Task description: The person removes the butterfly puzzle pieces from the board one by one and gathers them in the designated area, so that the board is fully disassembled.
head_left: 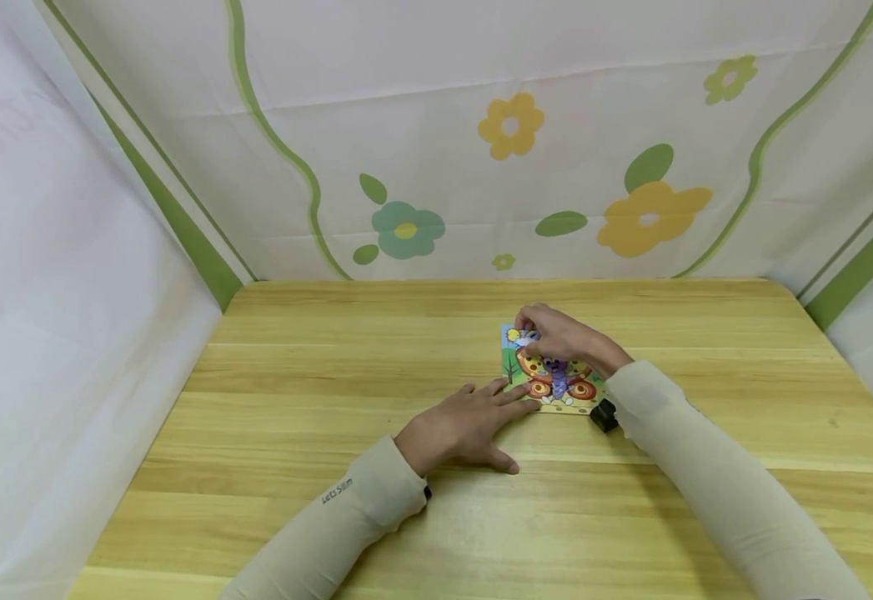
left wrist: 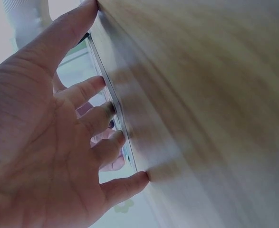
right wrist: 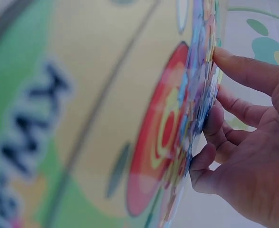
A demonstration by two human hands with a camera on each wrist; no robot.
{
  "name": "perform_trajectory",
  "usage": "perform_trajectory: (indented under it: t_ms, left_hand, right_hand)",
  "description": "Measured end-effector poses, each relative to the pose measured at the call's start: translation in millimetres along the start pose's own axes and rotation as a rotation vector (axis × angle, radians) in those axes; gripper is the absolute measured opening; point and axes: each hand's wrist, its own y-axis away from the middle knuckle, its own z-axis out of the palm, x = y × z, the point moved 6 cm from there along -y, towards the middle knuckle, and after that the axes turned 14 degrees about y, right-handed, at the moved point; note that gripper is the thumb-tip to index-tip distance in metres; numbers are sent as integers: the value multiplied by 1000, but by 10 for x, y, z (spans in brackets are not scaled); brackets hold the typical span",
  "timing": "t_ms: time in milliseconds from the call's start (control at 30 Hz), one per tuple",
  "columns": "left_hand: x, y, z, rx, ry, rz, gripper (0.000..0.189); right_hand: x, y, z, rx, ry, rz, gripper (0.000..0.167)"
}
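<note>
A colourful butterfly picture card (head_left: 559, 387) lies flat on the wooden table, and the right wrist view shows many shiny raised bits across the butterfly. My left hand (head_left: 466, 427) rests with fingers spread at the card's lower left edge. In the left wrist view the fingertips (left wrist: 119, 137) touch that edge and the tabletop. Over the card's upper left part is my right hand (head_left: 559, 333), its fingers bent. The right wrist view shows its fingertips (right wrist: 221, 53) against the shiny surface. Whether anything small is between them is hidden.
The light wood table (head_left: 331, 367) reaches back to a white cloth wall (head_left: 421, 125) printed with flowers and vines. More white cloth hangs at both sides. A small black object (head_left: 604, 415) sits by the right cuff, next to the card's lower right corner.
</note>
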Motion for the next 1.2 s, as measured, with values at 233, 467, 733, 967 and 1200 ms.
perform_trajectory:
  t_ms: [233, 467, 733, 967, 1200]
  left_hand:
    - [-18, 6, 19, -3, 10, -2, 93]
    - [-17, 6, 21, -3, 10, 0, 92]
    - [-13, 10, 12, 4, 14, 4, 91]
    - [-17, 9, 7, 5, 16, 6, 92]
    - [-11, 18, -6, 0, 11, 7, 92]
  right_hand:
    - [29, 10, -12, 27, -5, -31, 27]
    - [25, 16, -27, 64, 12, -34, 34]
    - [20, -22, -41, 72, -6, -18, 30]
    - [25, -17, -46, 73, 3, -33, 26]
    - [58, 30, -48, 18, -32, -52, 32]
